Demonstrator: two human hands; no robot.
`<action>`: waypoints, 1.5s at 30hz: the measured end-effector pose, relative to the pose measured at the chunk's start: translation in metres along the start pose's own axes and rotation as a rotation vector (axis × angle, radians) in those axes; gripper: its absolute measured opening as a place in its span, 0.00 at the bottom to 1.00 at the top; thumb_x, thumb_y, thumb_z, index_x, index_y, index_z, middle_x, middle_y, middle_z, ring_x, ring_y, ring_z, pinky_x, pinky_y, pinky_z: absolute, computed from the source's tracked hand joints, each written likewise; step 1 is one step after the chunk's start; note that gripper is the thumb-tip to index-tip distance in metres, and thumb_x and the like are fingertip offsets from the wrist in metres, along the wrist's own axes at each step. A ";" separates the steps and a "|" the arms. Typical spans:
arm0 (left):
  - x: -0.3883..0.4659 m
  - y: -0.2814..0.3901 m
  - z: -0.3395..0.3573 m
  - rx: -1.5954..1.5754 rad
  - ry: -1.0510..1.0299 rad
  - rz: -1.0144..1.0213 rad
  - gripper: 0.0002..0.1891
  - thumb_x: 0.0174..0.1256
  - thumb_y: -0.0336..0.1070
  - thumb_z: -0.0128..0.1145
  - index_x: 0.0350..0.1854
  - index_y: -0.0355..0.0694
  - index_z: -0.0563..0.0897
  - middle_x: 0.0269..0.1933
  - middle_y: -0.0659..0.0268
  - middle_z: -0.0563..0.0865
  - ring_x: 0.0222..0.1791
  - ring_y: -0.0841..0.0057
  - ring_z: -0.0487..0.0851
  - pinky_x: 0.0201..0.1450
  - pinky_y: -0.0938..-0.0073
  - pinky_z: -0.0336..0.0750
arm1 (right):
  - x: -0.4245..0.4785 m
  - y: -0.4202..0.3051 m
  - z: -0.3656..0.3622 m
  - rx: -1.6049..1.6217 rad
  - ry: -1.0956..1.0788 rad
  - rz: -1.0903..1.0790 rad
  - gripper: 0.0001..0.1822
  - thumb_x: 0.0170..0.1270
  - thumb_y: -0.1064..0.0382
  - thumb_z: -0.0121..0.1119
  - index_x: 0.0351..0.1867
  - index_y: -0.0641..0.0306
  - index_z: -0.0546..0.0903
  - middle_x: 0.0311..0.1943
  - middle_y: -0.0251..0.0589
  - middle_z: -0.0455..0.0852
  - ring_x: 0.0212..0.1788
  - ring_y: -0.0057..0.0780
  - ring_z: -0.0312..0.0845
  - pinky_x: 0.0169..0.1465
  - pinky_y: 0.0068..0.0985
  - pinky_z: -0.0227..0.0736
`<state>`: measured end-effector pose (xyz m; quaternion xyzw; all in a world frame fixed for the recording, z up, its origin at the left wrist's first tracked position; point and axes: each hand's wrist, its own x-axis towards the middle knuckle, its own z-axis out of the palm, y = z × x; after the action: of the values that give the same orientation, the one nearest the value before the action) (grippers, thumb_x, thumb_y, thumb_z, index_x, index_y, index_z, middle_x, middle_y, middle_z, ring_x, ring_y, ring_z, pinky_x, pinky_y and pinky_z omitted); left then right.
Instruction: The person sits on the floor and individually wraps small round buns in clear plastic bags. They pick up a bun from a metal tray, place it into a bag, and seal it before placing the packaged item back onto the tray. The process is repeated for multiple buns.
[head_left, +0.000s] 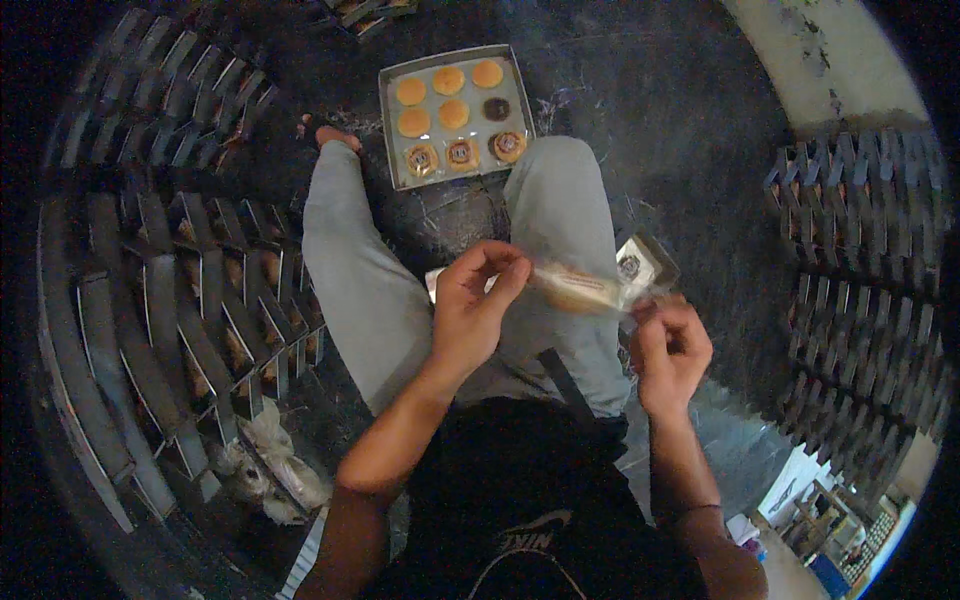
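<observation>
My left hand (480, 300) pinches one end of a clear plastic wrapper (581, 289), and the fingers of my right hand (671, 345) grip its other end. A round golden pastry shows blurred inside, and the wrapper bears print. Both hands are above my bent leg. On the floor ahead lies a shallow tray (469, 52). It holds several bare golden pastries (454, 114), one dark-topped pastry (496, 109), and a near row of three in clear printed wrappers (462, 154). Beyond my right hand, a small box (666, 259) contains printed wrappers (636, 264).
Tall stacks of dark trays (172, 315) rise on the left, with pastries visible in some. More stacked trays (862, 315) line the right side. Crumpled plastic bags (277, 465) lie at lower left. Assorted items (832, 525) stand at lower right. A pale wall (825, 60) bounds the upper right.
</observation>
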<state>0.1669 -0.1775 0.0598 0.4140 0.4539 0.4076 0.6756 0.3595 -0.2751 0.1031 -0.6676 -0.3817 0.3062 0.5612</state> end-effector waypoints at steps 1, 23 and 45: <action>-0.003 0.003 0.001 -0.024 -0.005 0.005 0.06 0.68 0.35 0.66 0.39 0.38 0.84 0.38 0.71 0.85 0.40 0.86 0.79 0.45 0.80 0.73 | -0.004 0.013 -0.010 -0.071 -0.048 -0.117 0.04 0.65 0.70 0.64 0.34 0.66 0.81 0.28 0.31 0.85 0.17 0.13 0.64 0.21 0.19 0.62; 0.063 -0.087 -0.077 0.467 -0.067 -0.062 0.25 0.67 0.42 0.66 0.62 0.36 0.75 0.50 0.57 0.85 0.51 0.69 0.84 0.54 0.66 0.77 | 0.136 0.114 0.115 -0.755 -0.465 -0.483 0.32 0.53 0.65 0.70 0.61 0.67 0.74 0.61 0.59 0.77 0.65 0.57 0.71 0.70 0.43 0.65; 0.053 -0.096 -0.111 -0.167 -0.077 0.048 0.15 0.71 0.41 0.64 0.50 0.35 0.83 0.45 0.67 0.86 0.44 0.79 0.82 0.53 0.74 0.76 | 0.080 0.116 0.137 -0.127 -0.263 -0.049 0.13 0.58 0.67 0.72 0.39 0.62 0.79 0.41 0.39 0.84 0.48 0.32 0.79 0.51 0.29 0.73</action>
<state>0.0916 -0.1388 -0.0713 0.3823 0.3821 0.4440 0.7147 0.3059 -0.1454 -0.0339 -0.6463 -0.4869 0.3524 0.4701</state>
